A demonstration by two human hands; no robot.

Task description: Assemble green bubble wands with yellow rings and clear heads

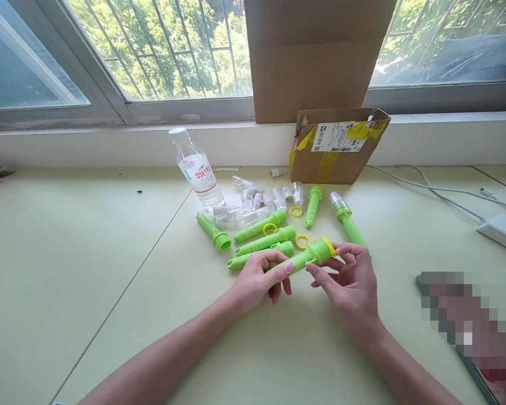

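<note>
A light green plastic tube with a threaded end is in my left hand, gripped between thumb and fingers and tilted up to the right. A yellow ring sits around its wide end. My right hand is closed at that end, fingertips on the ring and thumb close to the tube's side. Several similar tubes lie just beyond my left hand. Loose yellow rings rest among them. Past my right hand lies a green tube with a clear ribbed cap on it.
Clear plastic caps are heaped behind the tubes, beside a water bottle. An opened cardboard box stands against the wall under the window. At right are white cables, a white power strip and a phone, partly pixelated.
</note>
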